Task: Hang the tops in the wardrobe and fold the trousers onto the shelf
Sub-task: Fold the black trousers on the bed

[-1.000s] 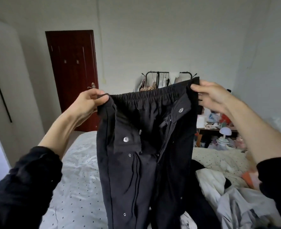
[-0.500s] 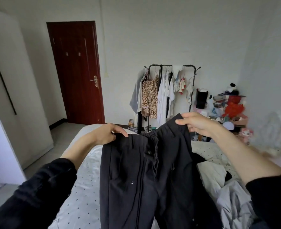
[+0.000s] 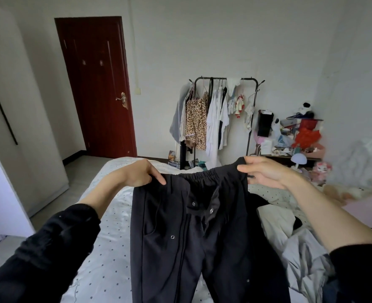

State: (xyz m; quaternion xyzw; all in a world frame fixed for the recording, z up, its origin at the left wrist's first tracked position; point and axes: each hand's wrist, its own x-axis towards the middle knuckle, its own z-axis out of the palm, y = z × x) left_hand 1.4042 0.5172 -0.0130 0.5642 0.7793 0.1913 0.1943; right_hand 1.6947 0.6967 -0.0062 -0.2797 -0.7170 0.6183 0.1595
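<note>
Black trousers [image 3: 193, 241] with an elastic waistband and metal snaps are spread out in front of me over the bed [image 3: 106, 237]. My left hand [image 3: 139, 173] grips the left end of the waistband. My right hand [image 3: 266, 171] pinches the right end. The legs hang down out of the frame. A heap of loose clothes [image 3: 290, 232], white, grey and black, lies on the bed to the right, under my right forearm. The white wardrobe [image 3: 17, 132] stands at the far left.
A dark red door [image 3: 97, 88] is shut in the back wall. A black clothes rack [image 3: 215, 119] with several hung garments stands past the bed's foot. A cluttered low table [image 3: 294, 138] sits at the right. Bare floor runs between bed and wardrobe.
Both hands have lowered the trousers from face height to just above the bed. The waistband, bunched half a second ago, is now stretched wide between the hands.
</note>
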